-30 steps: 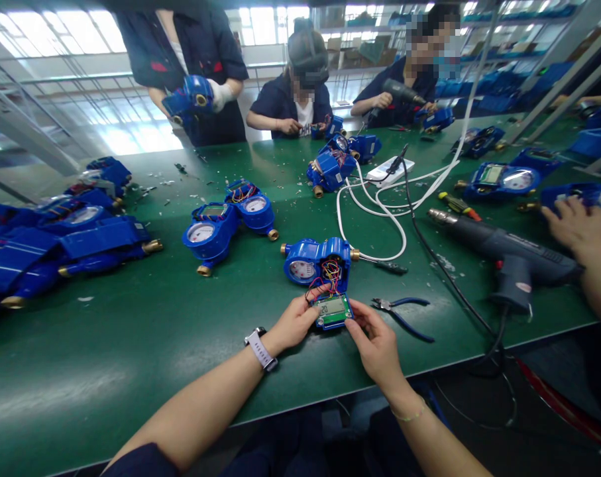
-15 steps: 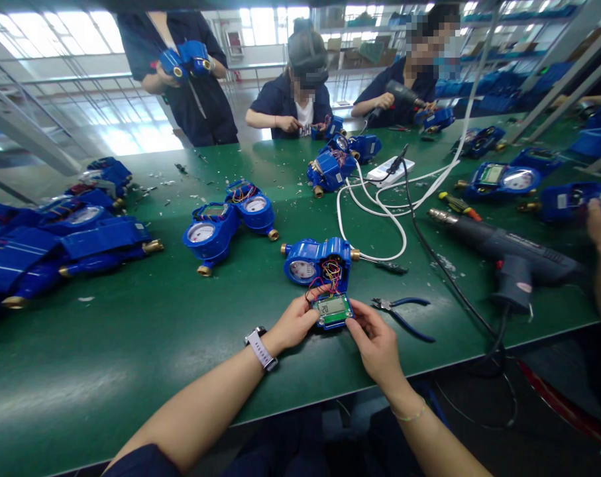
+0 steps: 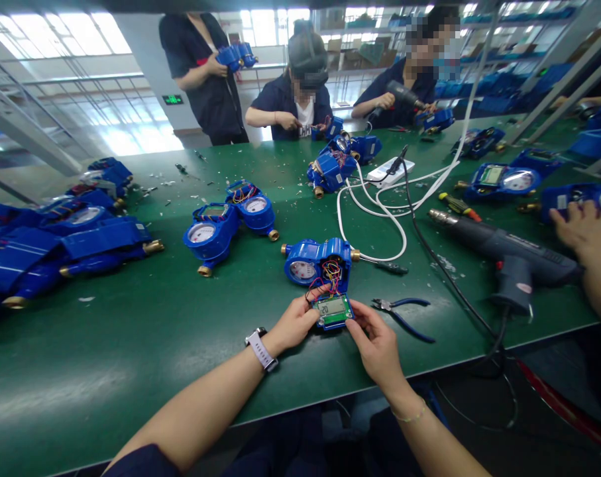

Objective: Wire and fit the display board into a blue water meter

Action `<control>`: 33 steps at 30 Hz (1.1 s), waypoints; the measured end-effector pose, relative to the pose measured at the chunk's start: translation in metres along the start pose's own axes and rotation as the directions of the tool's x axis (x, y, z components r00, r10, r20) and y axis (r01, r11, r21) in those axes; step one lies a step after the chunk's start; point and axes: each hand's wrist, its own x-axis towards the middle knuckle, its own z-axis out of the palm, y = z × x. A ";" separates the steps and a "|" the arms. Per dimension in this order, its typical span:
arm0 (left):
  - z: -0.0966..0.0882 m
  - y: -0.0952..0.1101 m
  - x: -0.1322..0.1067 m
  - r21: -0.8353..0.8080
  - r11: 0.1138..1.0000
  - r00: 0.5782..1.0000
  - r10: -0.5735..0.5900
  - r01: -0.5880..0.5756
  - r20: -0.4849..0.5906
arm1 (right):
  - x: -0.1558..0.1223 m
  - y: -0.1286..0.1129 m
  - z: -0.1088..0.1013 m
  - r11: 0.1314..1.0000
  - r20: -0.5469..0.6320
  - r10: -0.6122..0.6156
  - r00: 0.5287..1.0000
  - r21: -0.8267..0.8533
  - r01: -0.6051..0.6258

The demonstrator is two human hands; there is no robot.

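Note:
Between my two hands is a green circuit board with a small display (image 3: 332,307), set in a blue cover. My left hand (image 3: 296,320) grips its left edge, fingers closed. On the right edge, my right hand (image 3: 376,336) pinches the same board with thumb and fingers. Thin red, yellow and black wires (image 3: 332,271) run from the board into the open housing of a blue water meter (image 3: 303,255), which lies just beyond with brass ends at both sides. Beside my right hand lie cutting pliers (image 3: 404,317) with dark blue handles.
A heat gun (image 3: 509,252) and a screwdriver (image 3: 460,207) lie to the right, near a co-worker's hand (image 3: 591,232). White cable (image 3: 404,232) loops behind the meter. Two blue meters (image 3: 211,232) stand left of centre; more are heaped (image 3: 71,232) at far left. Co-workers are across the table.
My hands and the board stay put. The standing co-worker across the table has shifted right with the blue meters. At far right, a co-worker's hand has moved left, fingers spread over a meter.

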 end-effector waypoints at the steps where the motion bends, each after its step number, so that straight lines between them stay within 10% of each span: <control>1: 0.000 0.000 0.000 0.010 1.000 1.000 0.003 -0.003 -0.003 | 0.000 0.000 0.000 1.000 -0.001 -0.001 1.000 -0.001 0.001; 33: 0.000 0.001 -0.003 0.161 0.986 0.998 0.053 -0.049 -0.021 | 0.000 0.006 -0.001 1.000 -0.002 0.026 1.000 0.009 -0.026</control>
